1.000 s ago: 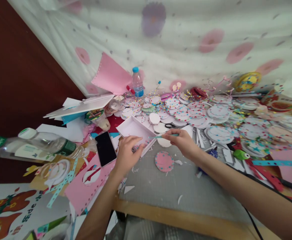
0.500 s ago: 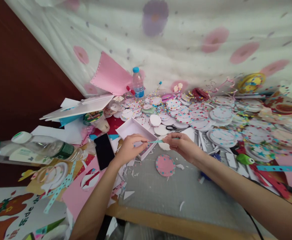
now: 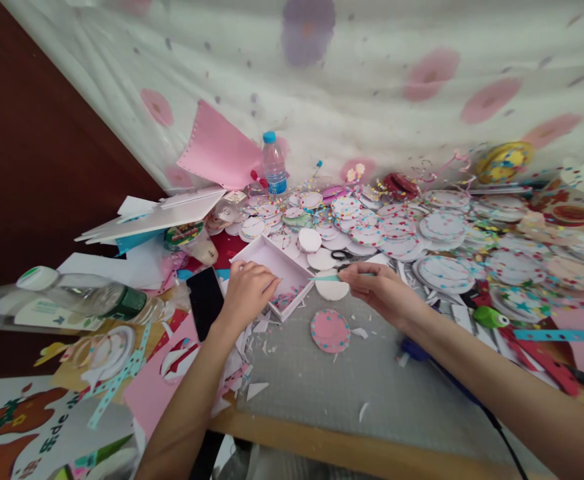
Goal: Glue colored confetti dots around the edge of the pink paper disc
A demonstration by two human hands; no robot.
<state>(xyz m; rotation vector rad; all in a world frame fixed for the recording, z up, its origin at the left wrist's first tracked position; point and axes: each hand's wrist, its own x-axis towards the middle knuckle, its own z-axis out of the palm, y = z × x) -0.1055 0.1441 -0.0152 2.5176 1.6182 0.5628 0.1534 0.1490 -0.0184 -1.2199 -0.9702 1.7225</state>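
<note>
A thin light-blue strip [image 3: 328, 277] sticks out to the left from my right hand [image 3: 379, 290], whose fingers pinch its end above a white disc [image 3: 333, 289]. My left hand [image 3: 249, 293] is bent over the left side of a white open box [image 3: 292, 267]; its fingers are curled, and whether they hold something is too small to tell. Small pink and blue bits [image 3: 286, 298] lie inside the box. In front of the hands, a round pink piece with blue dots round its edge [image 3: 331, 331] lies flat on the grey mat [image 3: 317, 393].
Piles of dotted paper discs [image 3: 445, 275] spread along the back and right. A black phone [image 3: 205, 303] and plastic bottles [image 3: 122, 302] lie at left. Black-handled scissors [image 3: 341, 255] are behind the box. A blue tool [image 3: 415, 349] with a cable lies under my right forearm.
My left hand has let go of the strip's left end and moved left over the box. My right hand, still with the strip, has shifted slightly right.
</note>
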